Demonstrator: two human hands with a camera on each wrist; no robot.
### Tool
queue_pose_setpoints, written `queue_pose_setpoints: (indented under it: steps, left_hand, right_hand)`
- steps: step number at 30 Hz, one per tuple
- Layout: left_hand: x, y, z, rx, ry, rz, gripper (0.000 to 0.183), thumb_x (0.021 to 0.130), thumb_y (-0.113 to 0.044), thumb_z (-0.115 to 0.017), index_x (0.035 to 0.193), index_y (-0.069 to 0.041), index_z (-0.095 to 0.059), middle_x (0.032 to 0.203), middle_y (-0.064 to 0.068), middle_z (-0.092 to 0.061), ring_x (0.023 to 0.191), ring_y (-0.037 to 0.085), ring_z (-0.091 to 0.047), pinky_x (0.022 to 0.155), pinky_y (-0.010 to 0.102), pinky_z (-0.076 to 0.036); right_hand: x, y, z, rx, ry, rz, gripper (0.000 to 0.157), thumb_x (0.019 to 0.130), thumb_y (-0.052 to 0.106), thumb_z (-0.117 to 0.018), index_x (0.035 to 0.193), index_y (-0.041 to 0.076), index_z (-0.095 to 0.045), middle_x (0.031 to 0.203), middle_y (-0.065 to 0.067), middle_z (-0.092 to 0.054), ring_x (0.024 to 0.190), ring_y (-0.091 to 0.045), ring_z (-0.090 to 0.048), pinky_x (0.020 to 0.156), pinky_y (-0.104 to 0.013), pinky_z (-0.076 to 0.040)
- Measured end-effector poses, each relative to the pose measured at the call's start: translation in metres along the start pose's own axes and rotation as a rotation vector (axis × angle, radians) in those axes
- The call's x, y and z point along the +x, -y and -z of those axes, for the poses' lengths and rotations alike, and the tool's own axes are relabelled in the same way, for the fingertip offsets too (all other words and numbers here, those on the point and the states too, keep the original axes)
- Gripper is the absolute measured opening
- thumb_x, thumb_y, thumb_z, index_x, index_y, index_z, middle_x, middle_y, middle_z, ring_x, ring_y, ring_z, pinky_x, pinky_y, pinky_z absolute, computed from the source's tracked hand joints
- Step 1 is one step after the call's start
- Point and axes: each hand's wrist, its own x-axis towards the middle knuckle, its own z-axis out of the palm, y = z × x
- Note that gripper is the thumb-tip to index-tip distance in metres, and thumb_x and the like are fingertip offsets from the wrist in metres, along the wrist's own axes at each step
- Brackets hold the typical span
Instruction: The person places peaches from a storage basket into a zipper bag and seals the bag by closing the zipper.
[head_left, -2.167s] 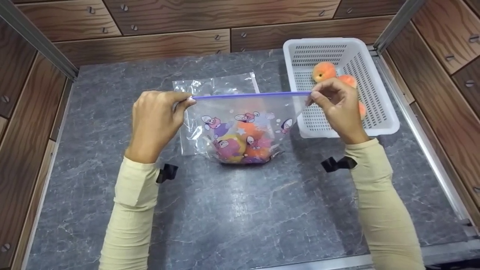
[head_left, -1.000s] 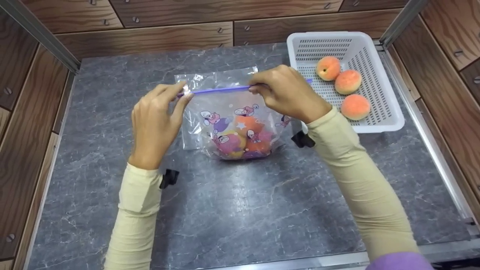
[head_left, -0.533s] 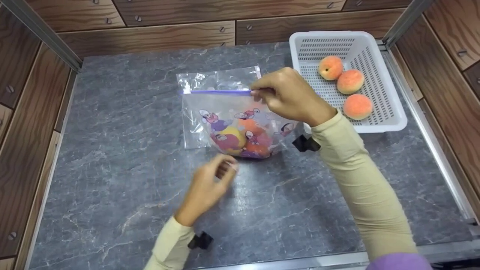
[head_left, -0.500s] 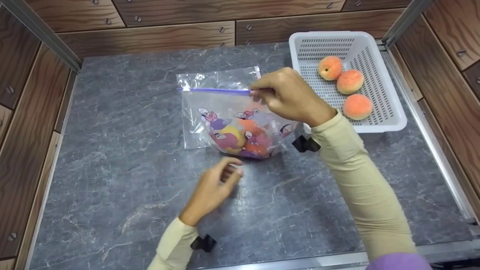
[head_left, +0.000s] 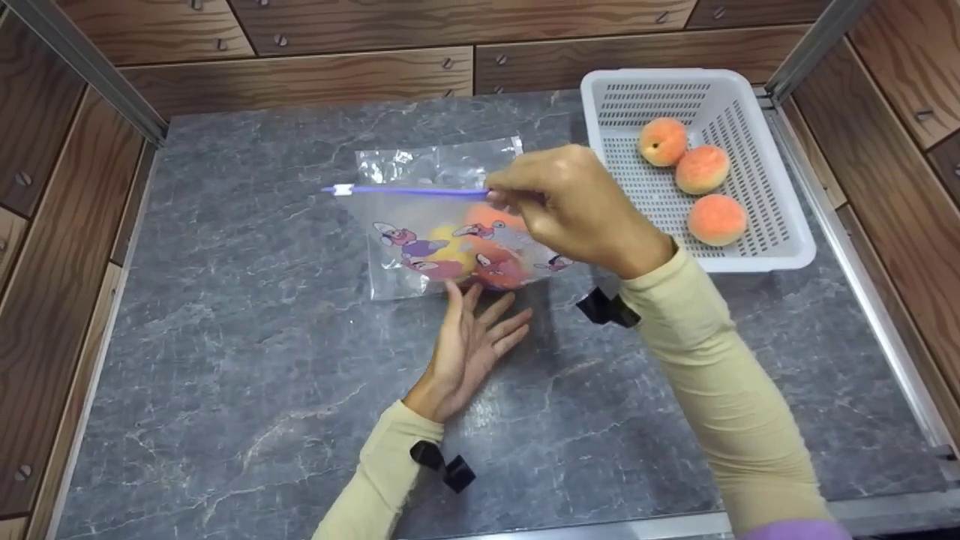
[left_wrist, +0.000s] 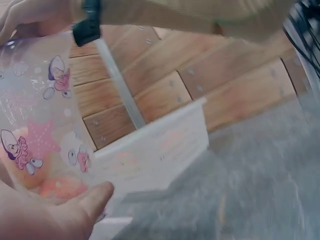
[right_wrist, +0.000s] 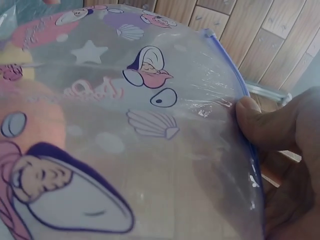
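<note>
A clear zip bag (head_left: pixel 420 214) with cartoon prints and a purple zip strip holds yellow and orange fruit at its bottom. My right hand (head_left: pixel 577 202) pinches the strip near its right part, thumb against the edge in the right wrist view. At the strip's left end sits a white slider (head_left: pixel 343 190). My left hand (head_left: pixel 476 349) lies palm up under the bag's lower edge, its fingers spread and straight. In the left wrist view the left thumb (left_wrist: pixel 97 200) is beside the bag's bottom (left_wrist: pixel 45 165).
A white slotted basket (head_left: pixel 796 259) at the back right holds three peaches (head_left: pixel 703 169). Another clear plastic bag (head_left: pixel 386 281) lies flat on the grey marbled table (head_left: pixel 225 300) behind the printed bag. Wood-patterned walls (head_left: pixel 300 82) close in the back and sides.
My left hand has let go of the strip's left end and moved down under the bag, fingers opening out. My right hand slid inward along the strip and the bag has shifted slightly left.
</note>
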Motion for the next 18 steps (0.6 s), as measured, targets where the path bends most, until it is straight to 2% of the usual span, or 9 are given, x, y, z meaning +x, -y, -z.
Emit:
queue_pose_setpoints:
  steps: [2,5,8,11,15,18]
  left_hand:
    - [0.004,-0.005,0.000,-0.090,-0.006,-0.014,0.084,0.101,-0.066,-0.011,0.159,-0.014,0.019,0.165,0.028,-0.010,0.144,0.047,-0.033,0.117,0.047,-0.036]
    - [0.011,-0.015,0.003,-0.161,0.000,-0.062,0.079,0.102,-0.064,-0.008,0.160,-0.016,0.016,0.164,0.027,-0.012,0.145,0.047,-0.030,0.118,0.049,-0.034]
    - [0.018,-0.027,0.011,-0.217,0.011,-0.125,0.078,0.102,-0.064,-0.007,0.162,-0.015,0.003,0.162,0.028,-0.020,0.146,0.046,-0.028,0.120,0.051,-0.028]
    - [0.026,-0.041,0.019,-0.278,-0.006,-0.180,0.080,0.100,-0.066,-0.006,0.159,-0.012,-0.013,0.154,0.028,-0.030,0.143,0.046,-0.031,0.121,0.053,-0.024]
    - [0.036,-0.059,0.030,-0.375,-0.038,-0.213,0.077,0.103,-0.066,-0.009,0.156,-0.011,-0.020,0.145,0.022,-0.038,0.135,0.038,-0.040,0.117,0.048,-0.031]
    - [0.044,-0.072,0.040,-0.462,-0.013,-0.260,0.070,0.106,-0.061,-0.015,0.156,-0.013,-0.023,0.142,0.014,-0.043,0.126,0.029,-0.048,0.108,0.043,-0.041]
  right_hand:
    - [-0.001,0.005,-0.004,-0.011,-0.017,0.029,0.016,0.088,-0.010,-0.067,0.096,-0.002,-0.078,0.079,-0.012,-0.074,0.066,-0.019,-0.069,0.061,-0.031,-0.058]
    - [-0.002,0.011,-0.012,-0.026,-0.052,0.075,0.017,0.089,-0.008,-0.068,0.100,0.000,-0.079,0.079,-0.011,-0.074,0.063,-0.018,-0.067,0.057,-0.030,-0.056]
    - [-0.004,0.016,-0.022,-0.036,-0.083,0.113,0.017,0.089,-0.007,-0.070,0.101,0.001,-0.078,0.083,-0.012,-0.075,0.066,-0.020,-0.070,0.060,-0.030,-0.059]
    - [-0.004,0.019,-0.036,-0.047,-0.096,0.138,0.014,0.088,-0.006,-0.072,0.098,0.001,-0.078,0.086,-0.012,-0.076,0.073,-0.022,-0.073,0.067,-0.030,-0.061]
    - [-0.005,0.020,-0.059,-0.066,-0.084,0.164,0.017,0.084,-0.007,-0.075,0.099,0.001,-0.077,0.088,-0.012,-0.076,0.073,-0.022,-0.073,0.068,-0.028,-0.061]
    - [-0.006,0.020,-0.080,-0.084,-0.087,0.192,0.020,0.083,-0.009,-0.074,0.100,0.002,-0.077,0.091,-0.011,-0.076,0.075,-0.021,-0.073,0.069,-0.026,-0.061]
